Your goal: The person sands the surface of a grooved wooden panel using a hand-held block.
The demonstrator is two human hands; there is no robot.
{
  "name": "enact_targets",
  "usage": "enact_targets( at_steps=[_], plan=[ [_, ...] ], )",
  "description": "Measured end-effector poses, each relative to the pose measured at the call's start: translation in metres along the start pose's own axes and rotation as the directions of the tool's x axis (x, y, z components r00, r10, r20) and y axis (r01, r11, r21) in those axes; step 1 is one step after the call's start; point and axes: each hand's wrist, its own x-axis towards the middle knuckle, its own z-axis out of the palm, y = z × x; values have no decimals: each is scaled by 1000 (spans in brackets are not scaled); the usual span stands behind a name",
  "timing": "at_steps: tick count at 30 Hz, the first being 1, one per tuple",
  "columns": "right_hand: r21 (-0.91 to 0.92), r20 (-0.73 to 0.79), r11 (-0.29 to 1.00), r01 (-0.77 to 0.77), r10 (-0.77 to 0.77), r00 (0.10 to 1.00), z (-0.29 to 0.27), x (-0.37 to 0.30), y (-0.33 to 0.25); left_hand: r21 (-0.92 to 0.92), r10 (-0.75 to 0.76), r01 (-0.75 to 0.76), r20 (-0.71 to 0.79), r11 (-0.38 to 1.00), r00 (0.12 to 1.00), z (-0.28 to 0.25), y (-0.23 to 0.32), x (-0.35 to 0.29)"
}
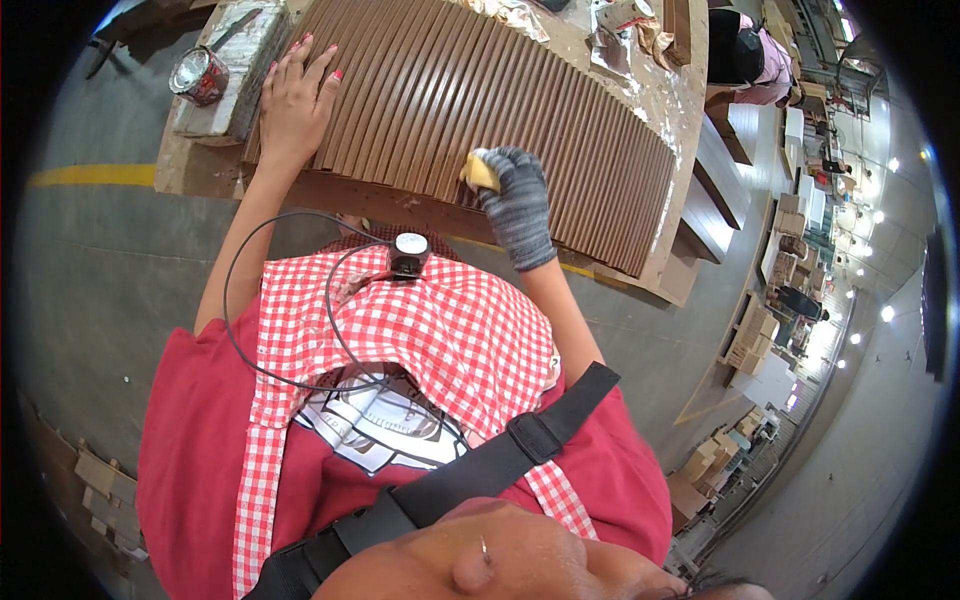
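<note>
A brown slatted wooden panel (430, 90) lies on the workbench in front of me, its grooves running away from me. My left hand (292, 112) is bare and rests flat on the panel's left end, fingers stretched out and slightly spread. In a grey knitted glove, my right hand (518, 200) is closed round a yellow sponge (481, 176). The sponge is at the near edge of the panel, right of the middle, and seems to touch the slats. The palm side of the gloved hand is hidden.
Left of the panel, an open tin (200, 76) stands on a paint-smeared white block (240, 98) beside a flat tool (236, 30). The board-covered bench top (680, 95) is stained at the far side, where a can (624, 14) and crumpled scraps lie. Boards (715, 170) stand to the right.
</note>
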Motion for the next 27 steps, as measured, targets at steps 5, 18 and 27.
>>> enact_targets(
  at_steps=[5,18,27],
  plan=[
    [-194,138,972,-137,165,977,4,60,22,6,-10,10,8,1000,1000,-3,1,-6],
    [-290,-38,950,114,-130,991,25,211,122,-11,-57,57,47,998,997,-30,2,-17],
    [-76,-101,988,134,-141,985,33,172,83,-19,-52,53,42,998,998,-39,-1,-24]
  ],
)
